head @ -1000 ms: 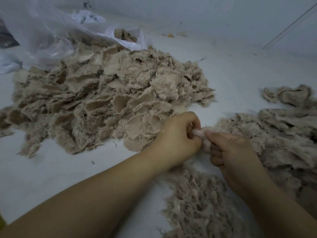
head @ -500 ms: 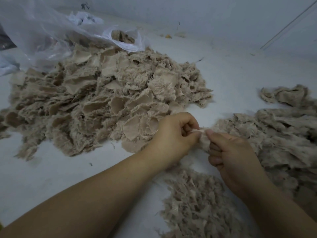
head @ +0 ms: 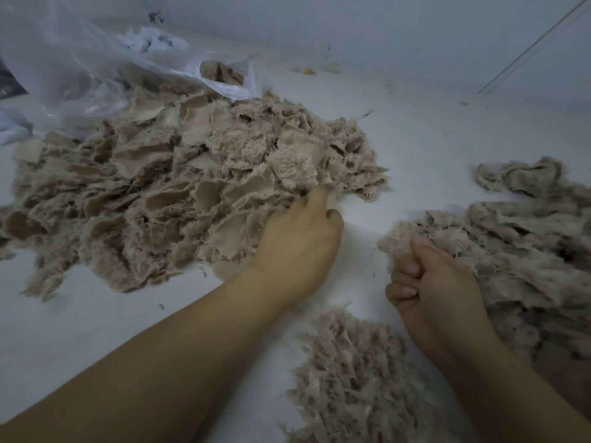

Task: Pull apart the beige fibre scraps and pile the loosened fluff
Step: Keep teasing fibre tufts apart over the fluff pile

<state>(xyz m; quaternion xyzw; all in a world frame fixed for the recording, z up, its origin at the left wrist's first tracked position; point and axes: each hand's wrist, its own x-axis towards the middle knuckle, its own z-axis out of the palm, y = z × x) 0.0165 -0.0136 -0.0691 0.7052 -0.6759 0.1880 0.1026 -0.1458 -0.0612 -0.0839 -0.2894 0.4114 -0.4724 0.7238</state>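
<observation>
At scrap heap's (head: 179, 187) near edge, left hand (head: 299, 241) is now reaching in w/ curled fingers, grip unclear — right hand (head: 428, 282), fisted, is parting toward fluff pile (head: 511, 251) — next scrap starting.

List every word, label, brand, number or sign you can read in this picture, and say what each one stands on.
None can be read.
Dark marks on the crumpled white plastic behind the clear plastic bag: too blurred to tell whether they are print.
No print shows on the big scrap heap, the fluff pile, the right-side pile, the white table, the left hand or the right hand.
</observation>
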